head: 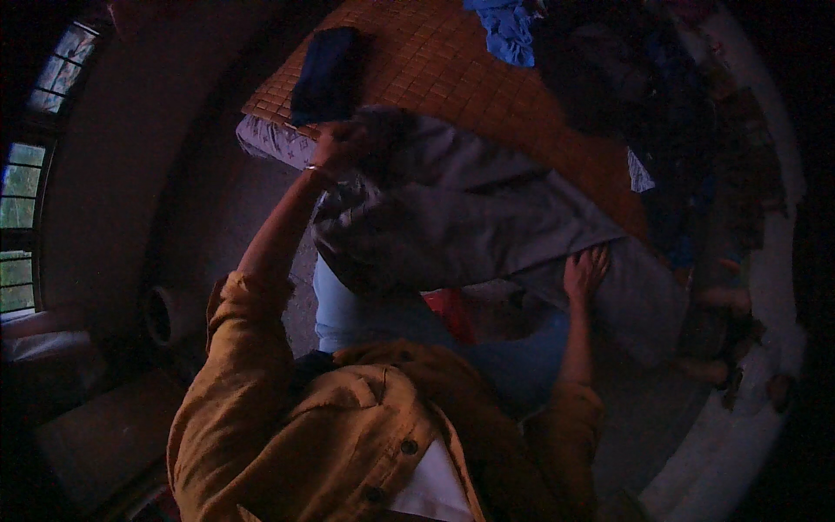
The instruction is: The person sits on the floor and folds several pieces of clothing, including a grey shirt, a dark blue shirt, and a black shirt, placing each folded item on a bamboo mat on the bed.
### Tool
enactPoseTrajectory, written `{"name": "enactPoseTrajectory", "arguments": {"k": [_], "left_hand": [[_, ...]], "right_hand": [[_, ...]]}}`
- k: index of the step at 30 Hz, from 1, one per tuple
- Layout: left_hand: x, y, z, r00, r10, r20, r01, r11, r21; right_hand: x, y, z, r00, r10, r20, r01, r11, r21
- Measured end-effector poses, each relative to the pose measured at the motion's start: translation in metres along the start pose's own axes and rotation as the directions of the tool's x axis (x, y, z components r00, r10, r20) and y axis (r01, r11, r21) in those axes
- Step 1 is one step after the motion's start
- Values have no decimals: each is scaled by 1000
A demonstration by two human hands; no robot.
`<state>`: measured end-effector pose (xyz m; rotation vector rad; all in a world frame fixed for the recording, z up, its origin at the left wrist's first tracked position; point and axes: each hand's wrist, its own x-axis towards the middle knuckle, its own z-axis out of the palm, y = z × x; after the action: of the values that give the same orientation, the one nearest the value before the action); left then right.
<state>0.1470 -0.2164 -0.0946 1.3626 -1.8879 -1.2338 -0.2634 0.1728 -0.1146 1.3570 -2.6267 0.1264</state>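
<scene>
A pair of dark grey trousers (456,215) lies spread across the near edge of a bed covered by a brown woven mat (424,72), partly hanging over my knees. At the waist end of the garment is my left hand (342,147), its fingers in shadow, so its grip is unclear. Lower down, my right hand (589,267) rests flat on the cloth with the fingers a little apart. Just beyond my left hand, a folded dark blue garment (326,75) sits on the mat.
A blue cloth (505,32) and a heap of dark clothes (607,78) lie at the far right of the bed. The patterned mattress edge (274,140) shows at left. Something red (450,313) is below, between my legs. Barred windows (19,189) are at far left.
</scene>
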Motion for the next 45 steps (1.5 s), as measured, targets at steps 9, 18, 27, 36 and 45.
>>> {"name": "enactPoseTrajectory", "arguments": {"k": [9, 18, 27, 36, 45], "left_hand": [[-111, 58, -38, 868, 486, -100, -480, 874, 81], [-193, 69, -52, 502, 576, 645, -847, 477, 233], [-167, 69, -44, 468, 716, 518, -884, 385, 266], [76, 49, -53, 945, 326, 3, -294, 848, 442], [27, 10, -14, 978, -59, 201, -106, 687, 719]], "right_hand": [[9, -5, -2, 996, -9, 91, 17, 996, -85], [11, 1, -4, 990, -108, 93, 122, 979, -161], [6, -14, -15, 996, -53, 71, 55, 998, -26], [13, -19, -9, 998, -47, -32, 47, 999, 8], [8, -24, -9, 999, -24, -38, 26, 998, 57]]}}
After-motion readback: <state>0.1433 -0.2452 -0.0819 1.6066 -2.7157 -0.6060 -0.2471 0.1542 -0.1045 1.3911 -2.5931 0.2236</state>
